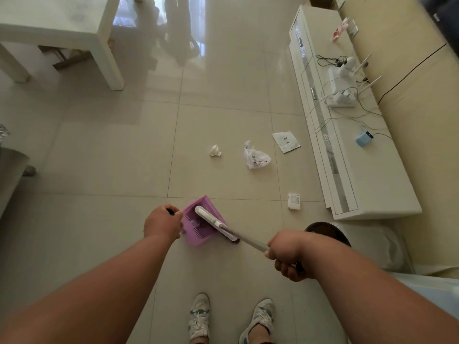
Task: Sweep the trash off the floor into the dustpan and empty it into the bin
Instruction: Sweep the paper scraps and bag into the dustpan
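Observation:
My left hand [162,223] grips the dark handle of a purple dustpan [196,224], held low over the tiled floor in front of me. My right hand [288,254] is closed on the pale handle of a broom [216,223], whose white head lies across the dustpan's mouth. Trash lies farther out on the floor: a crumpled tissue [215,150], a knotted plastic bag [255,157], a flat white packet [286,141] and a small white box [294,201]. A bin [330,233] with a dark opening stands just right of my right hand.
A low white TV cabinet [352,155] with cables, a router and a blue device runs along the right wall. A white table [74,28] stands at the far left. A grey object [10,175] sits at the left edge. My two shoes [231,316] are at the bottom.

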Demonstrator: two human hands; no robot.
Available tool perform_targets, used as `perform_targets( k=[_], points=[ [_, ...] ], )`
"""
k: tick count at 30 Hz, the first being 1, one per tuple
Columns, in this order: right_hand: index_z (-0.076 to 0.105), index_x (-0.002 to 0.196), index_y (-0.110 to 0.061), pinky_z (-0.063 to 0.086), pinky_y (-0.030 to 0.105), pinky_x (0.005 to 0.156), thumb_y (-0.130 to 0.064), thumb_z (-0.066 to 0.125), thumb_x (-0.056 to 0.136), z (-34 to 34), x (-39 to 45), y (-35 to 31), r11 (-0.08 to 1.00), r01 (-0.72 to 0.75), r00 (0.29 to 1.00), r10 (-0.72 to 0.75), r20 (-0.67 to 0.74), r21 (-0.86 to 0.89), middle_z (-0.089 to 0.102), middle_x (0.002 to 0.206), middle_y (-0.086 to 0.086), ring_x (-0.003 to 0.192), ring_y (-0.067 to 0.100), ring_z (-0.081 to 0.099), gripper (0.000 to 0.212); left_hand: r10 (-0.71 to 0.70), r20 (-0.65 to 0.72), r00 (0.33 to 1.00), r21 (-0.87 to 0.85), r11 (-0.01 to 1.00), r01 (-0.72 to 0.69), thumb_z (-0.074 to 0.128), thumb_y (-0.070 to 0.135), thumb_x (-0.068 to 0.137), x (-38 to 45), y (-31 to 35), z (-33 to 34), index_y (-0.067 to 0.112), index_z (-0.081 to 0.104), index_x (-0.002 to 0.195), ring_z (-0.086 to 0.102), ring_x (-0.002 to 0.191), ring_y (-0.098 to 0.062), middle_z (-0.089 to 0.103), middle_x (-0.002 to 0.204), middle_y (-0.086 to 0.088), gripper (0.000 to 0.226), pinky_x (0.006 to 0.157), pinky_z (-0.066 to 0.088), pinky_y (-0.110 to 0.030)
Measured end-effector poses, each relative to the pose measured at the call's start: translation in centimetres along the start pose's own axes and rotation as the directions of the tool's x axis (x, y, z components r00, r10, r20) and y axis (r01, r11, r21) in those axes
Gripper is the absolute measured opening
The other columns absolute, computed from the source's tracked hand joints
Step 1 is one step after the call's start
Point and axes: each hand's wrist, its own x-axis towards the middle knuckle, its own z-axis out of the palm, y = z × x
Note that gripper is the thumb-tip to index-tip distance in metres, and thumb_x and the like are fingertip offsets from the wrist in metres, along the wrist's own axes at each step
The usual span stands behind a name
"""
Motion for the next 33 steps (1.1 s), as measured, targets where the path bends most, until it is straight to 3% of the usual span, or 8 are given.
perform_targets(
  k=[3, 7, 15, 21, 27, 33],
  points=[
    [0.060, 0.133, -0.013, 0.033, 0.018, 0.041, -0.020, 0.052, 0.103, -1.6, -0.4, 0.4, 0.990, -0.018, 1.000, 0.019, -0.010, 0.140, 0.046, 0.053, 0.000, 0.042, 0.010, 0.040, 0.031, 0.050, -0.041, 0.998, 0.067, 0.997, -0.048, 0.070, 0.025, 0.098, 0.4, 0.0, -0.9, 0.024, 0.074, 0.085, 0.080, 0.073, -0.025, 0.078, 0.058, 0.005, 0.013, 0.079, 0.069, -0.047],
    [0.061, 0.129, -0.011, 0.034, 0.018, 0.039, -0.019, 0.051, 0.103, -2.6, -0.6, -0.4, 0.979, 0.013, 0.998, -0.002, -0.057, 0.203, 0.046, 0.055, 0.001, 0.041, 0.009, 0.038, 0.029, 0.063, -0.062, 0.996, 0.054, 0.997, -0.060, 0.068, 0.024, 0.098, 1.2, 1.0, -1.7, 0.023, 0.073, 0.083, 0.080, 0.076, -0.024, 0.077, 0.056, 0.013, 0.016, 0.082, 0.066, -0.042],
    [0.051, 0.138, -0.006, 0.027, 0.015, 0.040, -0.015, 0.046, 0.107, -6.9, -1.0, -4.7, 0.931, 0.119, 0.990, -0.085, -0.112, 0.345, 0.042, 0.061, 0.001, 0.046, 0.006, 0.032, 0.033, 0.095, -0.132, 0.987, 0.079, 0.993, -0.085, 0.069, 0.026, 0.097, 4.0, 5.4, -2.2, 0.021, 0.076, 0.088, 0.080, 0.080, -0.026, 0.082, 0.070, 0.002, 0.013, 0.083, 0.066, -0.040],
    [0.059, 0.115, -0.008, 0.028, 0.014, 0.035, -0.017, 0.045, 0.107, -12.7, 0.7, -9.4, 0.917, 0.132, 0.991, -0.118, -0.060, 0.376, 0.042, 0.058, 0.001, 0.043, 0.007, 0.031, 0.018, 0.080, -0.191, 0.978, 0.090, 0.994, -0.064, 0.073, 0.033, 0.094, 7.4, 9.8, -1.7, 0.023, 0.078, 0.089, 0.080, 0.084, -0.028, 0.084, 0.083, -0.004, 0.012, 0.086, 0.066, -0.042],
    [0.060, 0.114, -0.005, 0.029, 0.016, 0.032, -0.017, 0.048, 0.106, -18.2, 0.5, -13.4, 0.924, 0.162, 0.987, -0.142, -0.081, 0.347, 0.043, 0.056, 0.001, 0.040, 0.007, 0.032, 0.019, 0.059, -0.256, 0.965, 0.064, 0.997, -0.044, 0.074, 0.033, 0.093, 10.4, 14.4, -2.0, 0.021, 0.078, 0.089, 0.081, 0.084, -0.029, 0.083, 0.081, -0.004, 0.014, 0.087, 0.065, -0.043],
    [0.062, 0.115, -0.004, 0.028, 0.015, 0.036, -0.016, 0.048, 0.106, -21.2, 0.0, -17.6, 0.932, 0.192, 0.978, -0.157, -0.135, 0.307, 0.043, 0.059, 0.002, 0.039, 0.008, 0.033, 0.021, 0.071, -0.226, 0.971, 0.065, 0.996, -0.058, 0.074, 0.036, 0.096, 13.0, 18.5, -1.8, 0.023, 0.075, 0.087, 0.080, 0.080, -0.026, 0.082, 0.072, 0.002, 0.016, 0.086, 0.065, -0.043]
  ],
)
